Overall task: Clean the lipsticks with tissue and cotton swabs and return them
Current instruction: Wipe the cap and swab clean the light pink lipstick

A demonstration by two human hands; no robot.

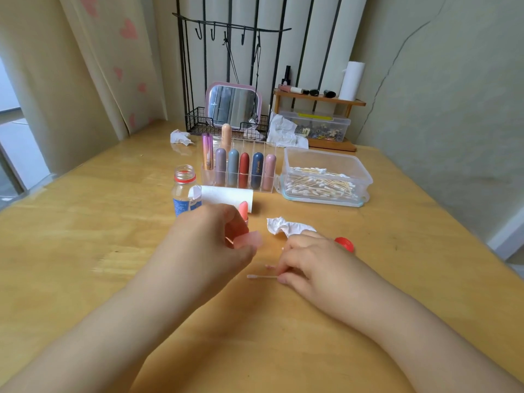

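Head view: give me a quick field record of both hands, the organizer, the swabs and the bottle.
left hand: holds open lipstick, bullet extended, plus a pink piece, probably its cap
right hand: pinches cotton swab lying on table
organizer: six lipsticks upright
swab box: open, well stocked
bottle: uncapped, red cap by right hand
tissue: crumpled, beyond right hand
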